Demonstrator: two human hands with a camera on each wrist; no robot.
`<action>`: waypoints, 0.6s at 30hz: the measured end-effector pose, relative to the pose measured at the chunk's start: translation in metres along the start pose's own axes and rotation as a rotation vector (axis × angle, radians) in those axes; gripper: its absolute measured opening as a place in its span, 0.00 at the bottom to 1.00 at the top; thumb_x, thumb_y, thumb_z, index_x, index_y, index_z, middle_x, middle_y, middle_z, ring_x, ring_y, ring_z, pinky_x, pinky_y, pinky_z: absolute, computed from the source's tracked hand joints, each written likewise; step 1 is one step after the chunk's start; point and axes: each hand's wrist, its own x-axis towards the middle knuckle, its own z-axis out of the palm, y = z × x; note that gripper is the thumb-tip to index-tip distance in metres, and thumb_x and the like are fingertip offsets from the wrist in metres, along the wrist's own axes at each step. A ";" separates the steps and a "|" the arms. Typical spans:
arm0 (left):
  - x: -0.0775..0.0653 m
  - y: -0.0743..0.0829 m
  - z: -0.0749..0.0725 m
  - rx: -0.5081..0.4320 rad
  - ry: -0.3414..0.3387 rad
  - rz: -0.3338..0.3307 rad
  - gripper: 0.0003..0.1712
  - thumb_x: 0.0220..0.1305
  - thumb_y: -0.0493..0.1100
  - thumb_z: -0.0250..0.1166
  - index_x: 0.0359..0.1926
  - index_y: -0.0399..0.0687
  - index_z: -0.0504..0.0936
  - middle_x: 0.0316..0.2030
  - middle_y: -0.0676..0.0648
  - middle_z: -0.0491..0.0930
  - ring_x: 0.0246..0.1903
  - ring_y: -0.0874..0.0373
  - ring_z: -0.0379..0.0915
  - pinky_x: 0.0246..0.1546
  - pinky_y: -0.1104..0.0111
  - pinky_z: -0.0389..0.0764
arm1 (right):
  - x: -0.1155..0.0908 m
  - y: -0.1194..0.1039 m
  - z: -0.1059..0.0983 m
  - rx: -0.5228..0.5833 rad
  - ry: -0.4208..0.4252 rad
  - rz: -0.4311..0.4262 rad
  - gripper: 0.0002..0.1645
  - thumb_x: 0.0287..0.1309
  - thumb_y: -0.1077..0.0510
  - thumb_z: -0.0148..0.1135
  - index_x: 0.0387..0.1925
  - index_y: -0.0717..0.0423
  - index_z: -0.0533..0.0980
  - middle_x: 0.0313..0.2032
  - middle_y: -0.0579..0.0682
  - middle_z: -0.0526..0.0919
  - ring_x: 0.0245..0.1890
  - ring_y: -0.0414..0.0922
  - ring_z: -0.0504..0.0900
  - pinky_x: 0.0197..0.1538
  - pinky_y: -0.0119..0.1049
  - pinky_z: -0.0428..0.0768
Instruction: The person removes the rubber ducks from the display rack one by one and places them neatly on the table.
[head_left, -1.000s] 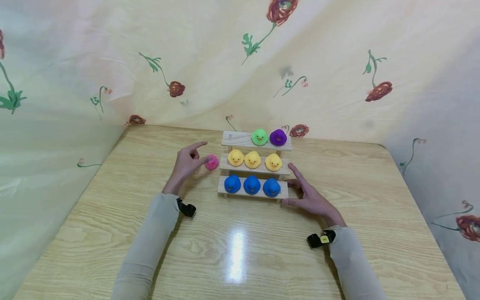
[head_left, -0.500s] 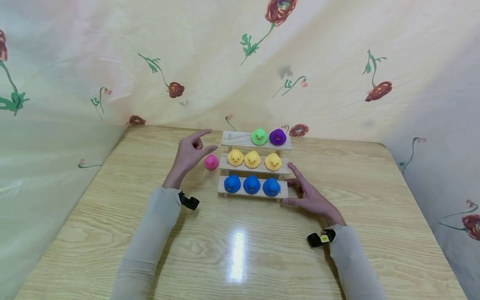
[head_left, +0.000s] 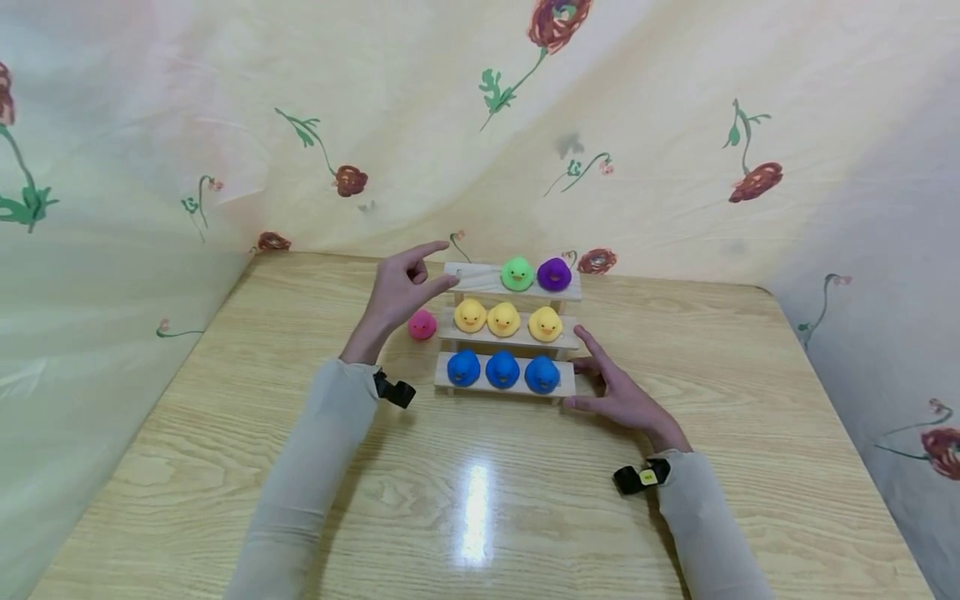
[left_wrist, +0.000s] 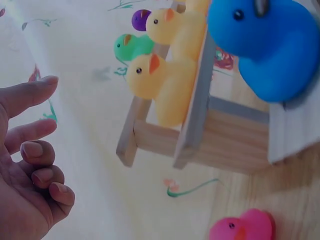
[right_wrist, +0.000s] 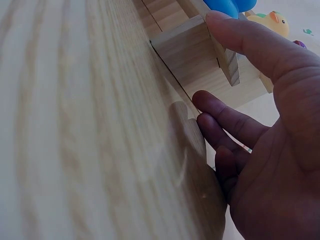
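A three-tier wooden stand (head_left: pixel 478 275) carries rubber ducks. On its bottom tier are three blue ducks (head_left: pixel 503 369), and three yellow ducks (head_left: pixel 503 319) fill the middle one. A green duck (head_left: pixel 517 274) and a purple duck (head_left: pixel 554 274) sit on the top tier, right of a bare stretch. My left hand (head_left: pixel 401 287) hovers by the top tier's left end, holding nothing, thumb and index apart. Below it, a pink duck (head_left: pixel 422 325) lies on the table beside the stand. My right hand (head_left: pixel 618 396) rests at the stand's right end, its thumb (right_wrist: pixel 240 32) against the bottom tier.
The stand is on a wood-grain table (head_left: pixel 420 500) near its back edge. A flowered cloth (head_left: pixel 420 125) hangs behind and along both sides. Small black cameras are strapped to both wrists, such as the left wrist camera (head_left: pixel 395 390).
My left hand has let go of the pink duck, leaving it on the table, and has moved up and right toward the top tier. The right hand stays in place.
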 end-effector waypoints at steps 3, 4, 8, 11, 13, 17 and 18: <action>0.004 0.005 0.005 -0.017 -0.015 0.005 0.29 0.59 0.43 0.74 0.62 0.46 0.80 0.17 0.52 0.58 0.20 0.58 0.52 0.25 0.70 0.56 | 0.000 0.000 0.000 0.000 0.001 0.002 0.65 0.59 0.52 0.72 0.80 0.32 0.34 0.67 0.65 0.70 0.69 0.62 0.66 0.69 0.61 0.59; 0.005 0.006 0.006 -0.023 -0.019 0.006 0.29 0.59 0.43 0.74 0.62 0.45 0.80 0.17 0.52 0.57 0.20 0.58 0.52 0.25 0.70 0.56 | -0.001 -0.001 0.000 0.000 0.003 0.003 0.65 0.59 0.52 0.72 0.80 0.30 0.34 0.67 0.64 0.70 0.69 0.62 0.66 0.69 0.61 0.59; 0.010 0.010 0.013 -0.039 -0.037 0.007 0.29 0.59 0.43 0.74 0.62 0.45 0.80 0.17 0.52 0.56 0.20 0.59 0.51 0.26 0.69 0.56 | -0.001 -0.001 0.000 -0.005 0.006 0.000 0.65 0.59 0.52 0.72 0.79 0.26 0.34 0.67 0.64 0.70 0.70 0.62 0.66 0.70 0.62 0.58; 0.013 0.011 0.019 -0.029 -0.057 0.003 0.29 0.59 0.44 0.74 0.62 0.46 0.81 0.17 0.52 0.57 0.20 0.58 0.52 0.27 0.69 0.57 | -0.002 -0.002 0.000 -0.002 0.006 0.001 0.65 0.59 0.52 0.72 0.78 0.23 0.34 0.67 0.64 0.70 0.70 0.62 0.66 0.70 0.64 0.58; 0.015 0.012 0.023 -0.020 -0.073 0.002 0.29 0.59 0.44 0.74 0.62 0.45 0.81 0.17 0.52 0.57 0.20 0.58 0.53 0.26 0.69 0.57 | -0.002 -0.002 0.000 0.004 0.005 0.001 0.65 0.59 0.52 0.72 0.78 0.22 0.35 0.67 0.64 0.70 0.70 0.62 0.66 0.71 0.65 0.57; 0.017 0.013 0.030 -0.012 -0.100 0.011 0.29 0.60 0.44 0.74 0.62 0.44 0.80 0.16 0.52 0.58 0.19 0.57 0.54 0.24 0.70 0.57 | -0.003 -0.003 0.001 0.003 0.005 -0.004 0.65 0.59 0.53 0.72 0.77 0.22 0.35 0.67 0.65 0.70 0.70 0.63 0.66 0.71 0.65 0.57; 0.018 0.014 0.031 -0.012 -0.105 0.012 0.29 0.60 0.44 0.73 0.62 0.44 0.80 0.16 0.52 0.58 0.19 0.57 0.54 0.24 0.70 0.57 | -0.003 -0.003 0.001 0.003 0.005 -0.004 0.65 0.59 0.52 0.72 0.77 0.22 0.35 0.67 0.65 0.70 0.70 0.63 0.65 0.71 0.65 0.57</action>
